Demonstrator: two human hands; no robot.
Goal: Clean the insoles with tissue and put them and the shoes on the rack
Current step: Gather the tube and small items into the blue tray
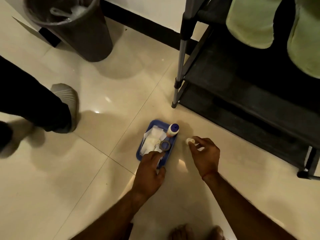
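The cream floor tiles (pixel 103 170) are smooth and glossy, the blue tray (pixel 139 153) and white bottle (pixel 172 130) look like smooth plastic, the tissue (pixel 152 141) is soft crumpled paper, the rack (pixel 181 58) has satin grey metal poles and matt black shelves (pixel 242 104), and the green insoles (pixel 251 23) look like napped cloth.

Glossy cream tiled floor (pixel 78 179) carries a blue tray (pixel 139 154) near centre, a dark bin (pixel 86 37) far left, a black rack (pixel 225 84) right.

left hand (pixel 149 172): bare, forearm behind it bare | right hand (pixel 205 156): bare, thin reddish band (pixel 208 174) just behind it, forearm bare | feet (pixel 195 232): bare, below both hands
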